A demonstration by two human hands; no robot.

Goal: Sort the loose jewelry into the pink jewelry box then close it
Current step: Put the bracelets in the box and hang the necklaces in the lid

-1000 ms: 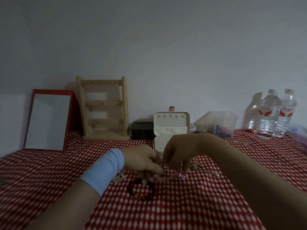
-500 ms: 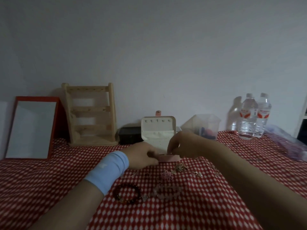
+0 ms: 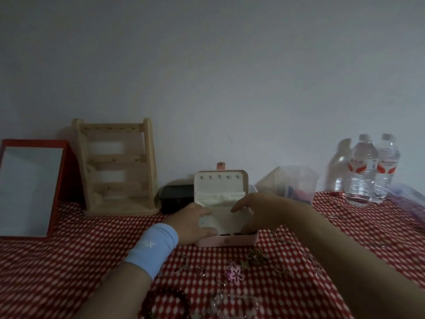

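The pink jewelry box (image 3: 226,241) stands open in the middle of the red checked cloth, with its cream lid (image 3: 220,184) upright. My left hand (image 3: 195,223), with a blue wristband, grips the box's left side, thumb on the front corner. My right hand (image 3: 254,211) curls over the right side, index finger on the cream dotted panel (image 3: 224,221) and thumb by the front rim. Loose jewelry lies in front of the box: a pink flower piece (image 3: 234,273), a gold chain (image 3: 255,256), a dark bead bracelet (image 3: 166,302) and a pale bead bracelet (image 3: 230,302).
Along the wall stand a red-framed mirror (image 3: 30,187), a wooden jewelry stand (image 3: 117,166), a black box (image 3: 177,199), a clear plastic container (image 3: 292,183) and two water bottles (image 3: 363,169). A plastic bag (image 3: 410,198) lies at the far right edge.
Both hands left the loose jewelry and moved up to the box, where they now hold its two sides. The view tilted upward.
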